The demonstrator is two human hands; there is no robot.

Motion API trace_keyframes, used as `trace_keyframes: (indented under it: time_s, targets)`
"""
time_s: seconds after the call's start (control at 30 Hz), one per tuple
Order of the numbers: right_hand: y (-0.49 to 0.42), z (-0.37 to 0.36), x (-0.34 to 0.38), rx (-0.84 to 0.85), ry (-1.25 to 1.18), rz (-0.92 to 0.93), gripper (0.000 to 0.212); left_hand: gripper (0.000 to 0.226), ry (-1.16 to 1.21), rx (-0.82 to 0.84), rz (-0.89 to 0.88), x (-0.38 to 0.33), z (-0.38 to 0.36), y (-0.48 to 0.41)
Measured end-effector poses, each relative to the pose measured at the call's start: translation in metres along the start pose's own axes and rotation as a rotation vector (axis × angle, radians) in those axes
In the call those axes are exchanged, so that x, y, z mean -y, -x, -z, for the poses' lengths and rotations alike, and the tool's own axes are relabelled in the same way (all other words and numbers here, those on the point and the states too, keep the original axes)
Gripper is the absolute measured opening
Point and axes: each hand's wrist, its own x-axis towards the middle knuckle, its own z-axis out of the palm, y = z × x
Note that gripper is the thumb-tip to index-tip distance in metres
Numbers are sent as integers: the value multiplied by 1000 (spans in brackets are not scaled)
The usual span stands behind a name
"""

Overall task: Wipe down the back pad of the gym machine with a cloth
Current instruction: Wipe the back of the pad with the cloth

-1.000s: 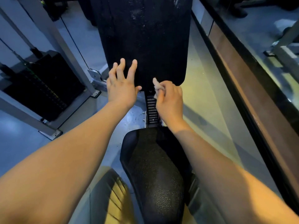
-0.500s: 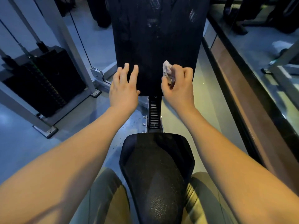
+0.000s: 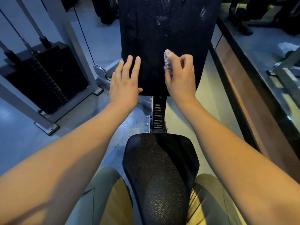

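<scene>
Hidden: back pad (image 3: 154,46) top cut off; cloth (image 3: 167,60) mostly inside fist.
Axis: pad upright, long axis vertical.
Right hand (image 3: 181,77): grips cloth against pad.
Left hand (image 3: 124,83): flat, fingers straight, on pad.

Back pad (image 3: 162,38) behind seat (image 3: 159,168), weight stack (image 3: 48,78) to its left, perhaps a mirror (image 3: 267,38) right.

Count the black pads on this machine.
2. The back pad stands upright, top centre; the left hand and the right hand, gripping the cloth, are at its lower part. The seat pad lies below it, between the person's legs. Others may be out of frame.
</scene>
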Motion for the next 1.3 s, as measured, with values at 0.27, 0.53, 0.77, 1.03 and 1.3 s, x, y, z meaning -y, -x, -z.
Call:
trace_keyframes:
  time_s: [0.27, 0.53, 0.77, 1.03, 1.3]
  targets:
    - [3, -15, 1, -91, -94, -56, 41, 104, 25, -39, -18, 6, -12, -1]
    - [8, -8, -1, 245, 33, 383, 39, 103, 28, -15, -38, 10, -10, 0]
    - [-5, -13, 10, 166, 31, 317, 40, 104, 21, -11, -33, 8, -11, -1]
    - [-50, 9, 12, 17, 114, 289, 28, 100, 55, -12, -21, 7, -13, 0]
    - [-34, 5, 19, 225, 127, 444, 42, 96, 61, 13, -11, 5, -9, 2]
